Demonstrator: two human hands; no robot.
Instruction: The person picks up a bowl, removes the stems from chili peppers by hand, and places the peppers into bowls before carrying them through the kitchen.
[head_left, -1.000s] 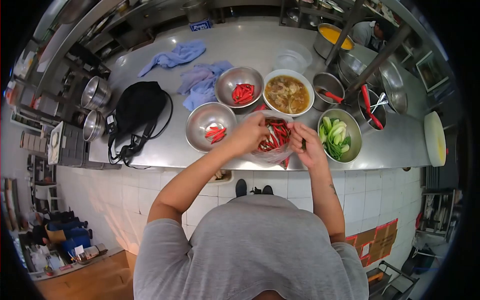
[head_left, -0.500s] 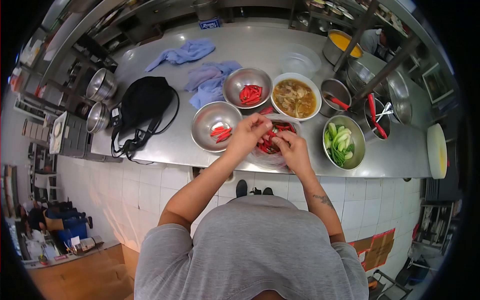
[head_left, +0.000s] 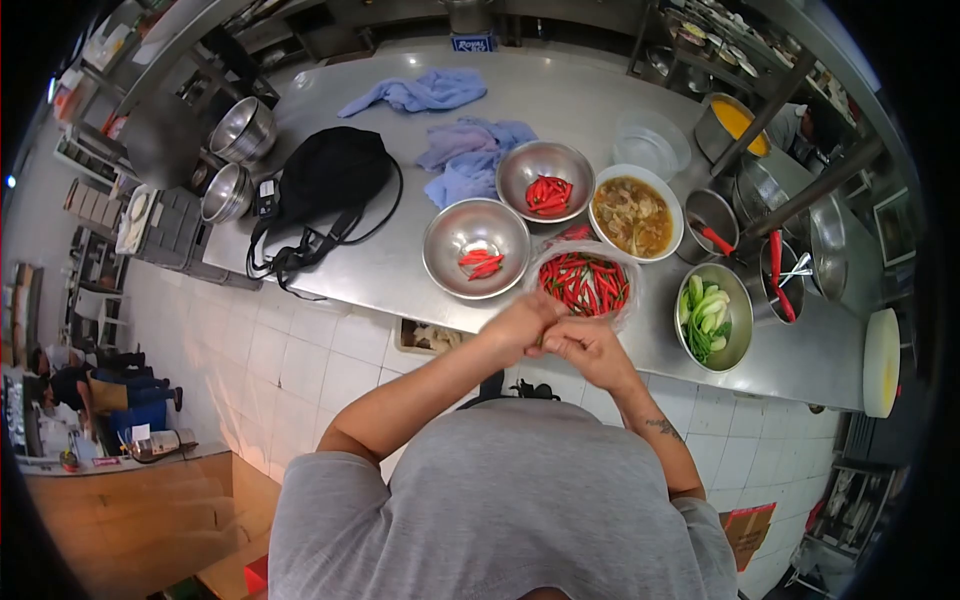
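Note:
My left hand (head_left: 524, 324) and my right hand (head_left: 588, 350) meet at the table's front edge, fingers pinched and touching. What they hold between them is hidden by the fingers. Just beyond them lies an open clear plastic bag (head_left: 632, 262) full of red chili peppers (head_left: 583, 284) with green stems. To its left, a steel bowl (head_left: 447, 258) holds several small red chilies (head_left: 481, 264). Behind that, a second steel bowl (head_left: 520, 163) contains larger red chilies (head_left: 549, 195).
A white bowl of brown soup with meat (head_left: 635, 217) stands behind the bag. On the right are a bowl of green vegetables (head_left: 704, 322), steel pots with red-handled utensils (head_left: 778, 262) and a white round board (head_left: 881, 362). Blue cloths (head_left: 425, 92) and a black bag (head_left: 333, 178) lie left.
Both hands have drawn back from over the chili bag toward my body and come together. The bag's chilies are now uncovered. The whole view has shifted slightly.

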